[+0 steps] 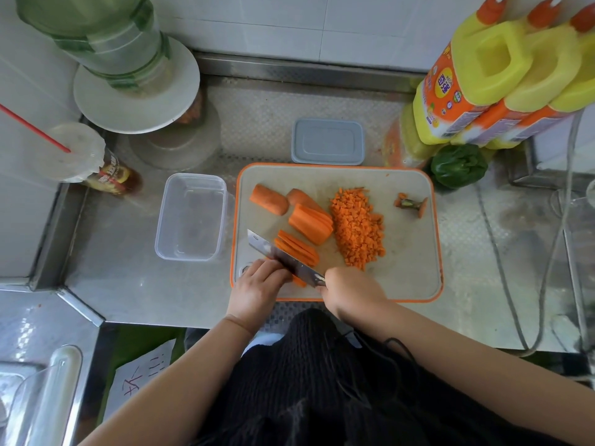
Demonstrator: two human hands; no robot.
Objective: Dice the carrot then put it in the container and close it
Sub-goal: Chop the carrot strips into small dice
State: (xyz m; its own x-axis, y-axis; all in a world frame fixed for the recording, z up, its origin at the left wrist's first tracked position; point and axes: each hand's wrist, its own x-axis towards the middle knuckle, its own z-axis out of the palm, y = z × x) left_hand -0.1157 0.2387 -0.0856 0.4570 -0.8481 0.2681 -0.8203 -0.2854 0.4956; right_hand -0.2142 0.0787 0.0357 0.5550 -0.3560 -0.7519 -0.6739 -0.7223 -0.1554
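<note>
On the orange-rimmed cutting board (409, 252) lie a pile of diced carrot (357, 225), two whole carrot chunks (269, 199), a stack of carrot slabs (310, 223) and a bundle of carrot strips (297, 247). My right hand (349, 289) grips the handle of a knife (283, 257) whose blade lies across the near end of the strips. My left hand (257, 284), fingers curled, presses down on carrot strips beside the blade; most of that carrot is hidden under it. The clear container (191, 217) stands open left of the board. Its grey lid (327, 141) lies behind the board.
A carrot stem end (413, 204) sits at the board's right. A green pepper (458, 165) and yellow bottles (502, 75) stand at back right. A large green bottle (106, 37), a plate (135, 88) and a cup with a red straw (75, 152) crowd the back left. Cables (515, 300) trail at right.
</note>
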